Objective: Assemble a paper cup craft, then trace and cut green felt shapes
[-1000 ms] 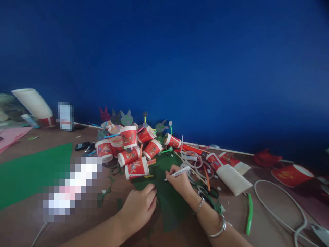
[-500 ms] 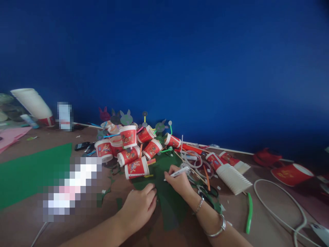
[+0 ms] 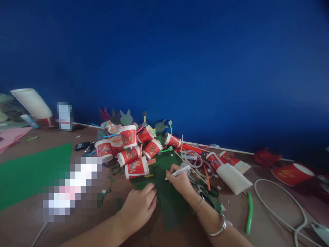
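My right hand point(image 3: 179, 180) grips a white marker pen point(image 3: 182, 170), its tip down near a dark green sheet of paper point(image 3: 169, 209). At the left edge of that sheet rests my left hand point(image 3: 141, 202), fingers curled together; what is under or between them is hidden. Just beyond my left hand lies a red paper cup point(image 3: 136, 168) on its side, part of a pile of red cups with straws and rabbit-head cutouts point(image 3: 126, 117). Scissors point(image 3: 209, 190) with dark handles lie to the right of my right wrist.
Stacked paper cups point(image 3: 231, 176) lie at right, near a green tube point(image 3: 249, 212) and a looping white cable point(image 3: 280, 199). A large green sheet point(image 3: 36, 175) and a blurred-out bright object point(image 3: 74, 188) are at left. A blue wall point(image 3: 164, 68) stands behind the table.
My right hand and the pen have shifted very slightly to the right over the green paper. My left hand has stayed in place.
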{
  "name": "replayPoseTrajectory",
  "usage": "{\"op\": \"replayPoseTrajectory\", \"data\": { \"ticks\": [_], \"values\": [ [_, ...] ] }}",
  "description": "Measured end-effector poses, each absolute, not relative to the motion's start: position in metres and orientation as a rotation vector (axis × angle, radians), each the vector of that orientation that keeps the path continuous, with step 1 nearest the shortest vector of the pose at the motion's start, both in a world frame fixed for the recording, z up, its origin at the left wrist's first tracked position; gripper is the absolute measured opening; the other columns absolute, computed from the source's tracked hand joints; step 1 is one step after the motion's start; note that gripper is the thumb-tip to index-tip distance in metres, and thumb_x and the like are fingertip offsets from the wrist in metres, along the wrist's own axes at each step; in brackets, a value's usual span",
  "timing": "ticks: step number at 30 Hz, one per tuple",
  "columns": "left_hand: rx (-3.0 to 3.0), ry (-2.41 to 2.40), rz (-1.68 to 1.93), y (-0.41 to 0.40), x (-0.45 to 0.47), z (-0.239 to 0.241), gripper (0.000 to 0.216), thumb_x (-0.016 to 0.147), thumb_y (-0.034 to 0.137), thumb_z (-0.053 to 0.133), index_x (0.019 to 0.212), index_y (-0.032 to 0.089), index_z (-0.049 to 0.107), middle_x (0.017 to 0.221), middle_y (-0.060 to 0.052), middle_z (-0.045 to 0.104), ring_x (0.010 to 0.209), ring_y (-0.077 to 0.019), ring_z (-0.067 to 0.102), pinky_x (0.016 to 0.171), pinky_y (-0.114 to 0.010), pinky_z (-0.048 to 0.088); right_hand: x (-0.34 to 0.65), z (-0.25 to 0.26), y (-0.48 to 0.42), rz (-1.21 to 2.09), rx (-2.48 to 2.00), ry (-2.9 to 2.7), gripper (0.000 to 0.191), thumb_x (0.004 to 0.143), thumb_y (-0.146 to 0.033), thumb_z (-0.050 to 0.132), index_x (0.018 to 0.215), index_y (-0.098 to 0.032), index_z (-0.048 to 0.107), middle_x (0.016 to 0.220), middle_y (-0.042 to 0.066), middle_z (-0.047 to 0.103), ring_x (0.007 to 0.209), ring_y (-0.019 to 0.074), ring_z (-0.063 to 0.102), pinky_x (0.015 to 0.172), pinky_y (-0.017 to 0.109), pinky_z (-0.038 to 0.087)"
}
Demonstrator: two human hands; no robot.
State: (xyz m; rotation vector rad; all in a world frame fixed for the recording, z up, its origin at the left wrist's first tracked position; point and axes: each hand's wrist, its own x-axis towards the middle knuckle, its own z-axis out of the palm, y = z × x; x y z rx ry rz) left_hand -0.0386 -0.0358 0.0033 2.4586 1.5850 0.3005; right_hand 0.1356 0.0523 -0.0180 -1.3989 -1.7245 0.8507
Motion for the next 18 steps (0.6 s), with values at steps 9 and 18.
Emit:
{"op": "replayPoseTrajectory", "data": {
  "ticks": [9, 18],
  "values": [
    [2.458, 1.583, 0.290, -0.0360, -0.0380, 0.0060, 0.027, 0.089, 0.020, 0.035, 0.100, 0.023, 0.059, 0.106, -0.003, 0.064, 0.073, -0.0178, 0.068, 0.064, -0.030, 0.056, 0.1343, -0.0145, 0.0510, 0.837, -1.393, -1.761, 0.026, 0.071, -0.026, 0.053, 0.051, -0.021, 0.035, 0.047, -0.007, 0.036, 0.046, 0.0095, 0.035, 0.045, 0.021, 0.027],
    [2.471, 1.585, 0.297, -0.0367, -0.0383, 0.0041, 0.027, 0.089, 0.020, 0.035, 0.100, 0.023, 0.059, 0.107, -0.002, 0.063, 0.072, -0.0169, 0.067, 0.063, -0.029, 0.055, 0.1342, -0.0142, 0.0501, 0.864, -1.393, -1.769, 0.025, 0.069, -0.025, 0.053, 0.051, -0.021, 0.035, 0.045, -0.007, 0.035, 0.045, 0.0090, 0.035, 0.044, 0.021, 0.025]
  ]
}}
